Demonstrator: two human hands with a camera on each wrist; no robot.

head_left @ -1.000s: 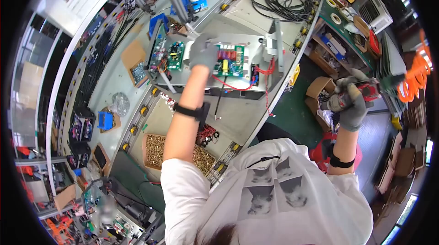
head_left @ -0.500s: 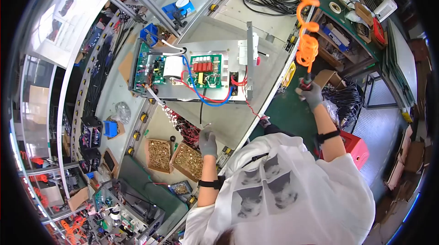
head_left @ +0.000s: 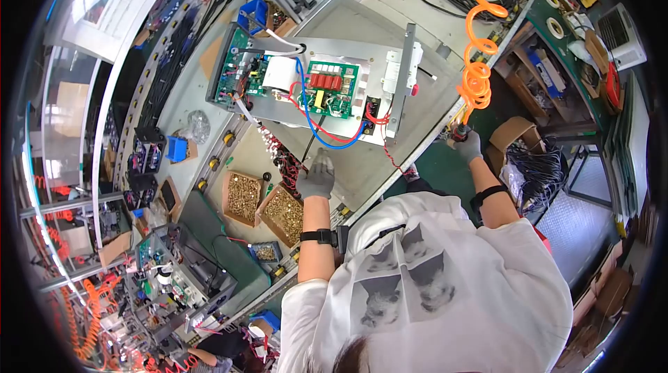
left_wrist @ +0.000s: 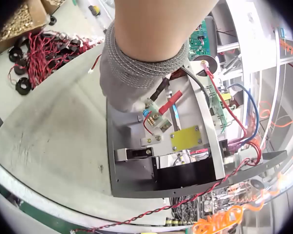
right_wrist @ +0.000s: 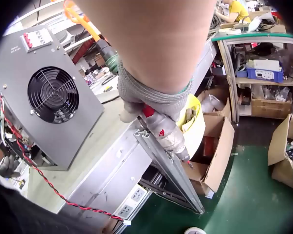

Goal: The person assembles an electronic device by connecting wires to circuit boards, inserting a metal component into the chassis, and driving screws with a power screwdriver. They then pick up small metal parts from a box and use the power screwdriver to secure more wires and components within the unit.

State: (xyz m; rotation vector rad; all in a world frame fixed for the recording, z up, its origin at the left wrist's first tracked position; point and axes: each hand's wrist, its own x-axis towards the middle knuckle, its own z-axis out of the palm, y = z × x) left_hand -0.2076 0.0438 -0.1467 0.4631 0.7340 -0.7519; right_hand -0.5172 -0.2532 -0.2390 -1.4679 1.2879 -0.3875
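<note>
My gloved left hand [head_left: 318,177] is at the near side of an open grey metal chassis [head_left: 341,128], its fingers loosely extended with nothing visible in them. In the left wrist view the glove [left_wrist: 122,85] overlaps the chassis wall and hides most of its fingers. Inside the chassis sit a green circuit board [head_left: 334,88], a white cylinder [head_left: 280,74] and a blue cable [head_left: 308,121]. My gloved right hand [head_left: 466,147] grips a red-and-grey power screwdriver [right_wrist: 168,136] beyond the table edge, its tip pointing down. An orange coiled hose [head_left: 476,84] runs up from it.
Cardboard trays of brass-coloured fasteners [head_left: 242,195] lie left of my left hand, beside a bundle of red-black wires [head_left: 287,168]. A twisted red-black lead [right_wrist: 54,187] hangs over the table edge. Cartons [right_wrist: 217,151] stand on the green floor to the right.
My left hand has gone from the circuit board down beside the fastener trays, then back up to the chassis's near side. The right hand, with the power screwdriver, has come in toward the table edge.
</note>
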